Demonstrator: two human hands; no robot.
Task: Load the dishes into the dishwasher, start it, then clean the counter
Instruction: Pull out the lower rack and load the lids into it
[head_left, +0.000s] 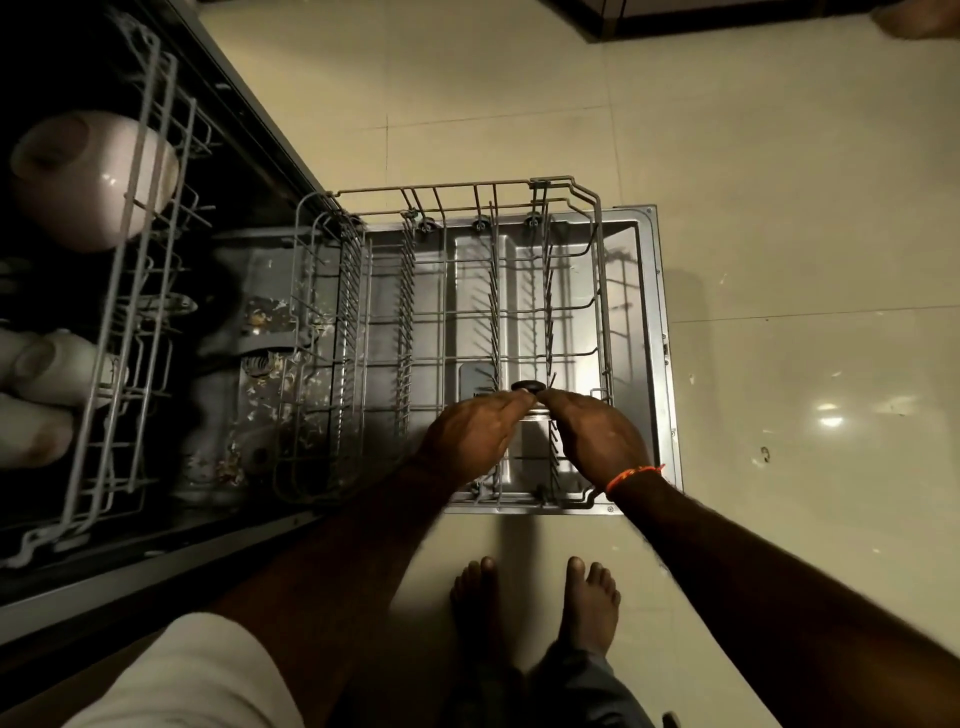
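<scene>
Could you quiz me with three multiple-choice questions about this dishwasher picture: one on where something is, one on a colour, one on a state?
1. Where is the big white bowl?
A. upper rack
B. lower rack
C. floor

2. What colour is the wrist thread?
A. blue
B. orange
C. green

3. How does the lower rack stand?
A. pushed in
B. pulled out over the open door
C. lifted away

Answers: 1 A, it sits behind the upper rack wires. 2 B, it shows orange on the right hand. 3 B, the door panel lies beneath it.
</scene>
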